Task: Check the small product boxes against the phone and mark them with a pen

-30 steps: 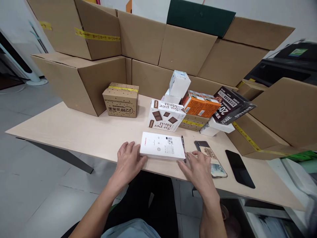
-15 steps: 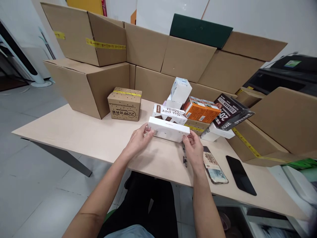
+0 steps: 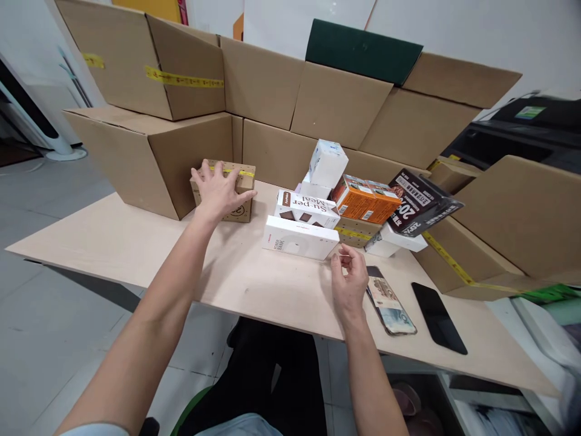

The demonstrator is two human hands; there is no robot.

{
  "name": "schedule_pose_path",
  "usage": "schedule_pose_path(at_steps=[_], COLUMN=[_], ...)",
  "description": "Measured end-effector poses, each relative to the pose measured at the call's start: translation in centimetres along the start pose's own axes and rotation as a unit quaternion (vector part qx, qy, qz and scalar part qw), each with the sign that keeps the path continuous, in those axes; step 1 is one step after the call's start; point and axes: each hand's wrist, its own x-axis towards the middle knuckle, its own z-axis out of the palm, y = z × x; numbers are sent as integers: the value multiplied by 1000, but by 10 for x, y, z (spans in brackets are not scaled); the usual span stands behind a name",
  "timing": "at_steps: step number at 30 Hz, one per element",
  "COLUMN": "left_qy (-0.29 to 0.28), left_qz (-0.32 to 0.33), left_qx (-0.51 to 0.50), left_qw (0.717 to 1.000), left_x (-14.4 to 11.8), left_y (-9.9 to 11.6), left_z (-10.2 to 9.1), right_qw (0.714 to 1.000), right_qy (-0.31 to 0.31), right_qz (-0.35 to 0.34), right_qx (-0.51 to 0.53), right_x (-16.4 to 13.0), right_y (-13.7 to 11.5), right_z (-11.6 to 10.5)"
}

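Note:
My left hand [image 3: 218, 191] reaches far forward and lies over a small brown cardboard box [image 3: 242, 204] with yellow tape, fingers spread across its top. A flat white box [image 3: 299, 238] stands on its long edge against the brown-and-white "Super Meal" box [image 3: 307, 208]. My right hand [image 3: 349, 280] hovers just in front of the white box, fingers loosely curled, holding nothing. Behind lie a white carton [image 3: 327, 163], an orange box [image 3: 365, 199] and a black box [image 3: 421, 201] in a pile.
Large cardboard cartons [image 3: 149, 148] wall the back and right of the pale wooden table [image 3: 113, 239]. A phone with a picture case [image 3: 390, 301] and a black phone [image 3: 438, 317] lie near the front right edge. A black printer [image 3: 512, 130] stands at the far right.
Both hands lifted the white box from the table's front, carried it back and stood it against the Super Meal box. My left hand then moved left onto the small brown box; my right hand let go.

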Motion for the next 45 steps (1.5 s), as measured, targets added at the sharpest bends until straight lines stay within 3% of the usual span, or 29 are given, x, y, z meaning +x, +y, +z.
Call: schedule_pose_path(at_steps=[3,6,10,14,17,20,24,27,29,33,36,42,45], left_qy=[-23,7,53,109,231,321,239,193,201,238,239,65,36], left_qz=[-9,-19,9,17,-48,-117,-190,-203,-199,-205,-154,-34,29], left_qx=[13,24,29,20,-36,-168,-401,-454,-466,-545,-610,-621,-581], left_qw=[1000,1000,998,994,971,924,863,846,838,777,740,781,813], left_x=[4,-11,-54,-114,-145,-150,-135,-131,-139,-176,-208,-247,-253], left_y=[0,5,8,-2,-23,-51,-77,-80,-75,-57,-35,18,37], left_z=[8,8,-5,-16,-22,-24,-19,-19,-24,-33,-27,5,18], right_qw=[1000,1000,1000,1000,1000,998,964,918,896,877,871,914,931], right_qy=[3,6,7,8,8,-32,-236,-366,-398,-362,-309,-146,-111], right_qz=[-15,-19,-14,-12,-15,-35,-50,-17,-2,30,58,164,192], right_qx=[-1,-3,-11,-1,12,43,109,151,199,314,378,340,291], right_x=[0,-1,-2,-2,-4,-12,-28,-38,-45,-66,-83,-102,-106], right_y=[-1,0,0,0,-5,-24,-68,-100,-117,-130,-118,-63,-48], right_z=[-1,-2,-2,-2,-2,6,37,65,74,61,35,-17,-35])
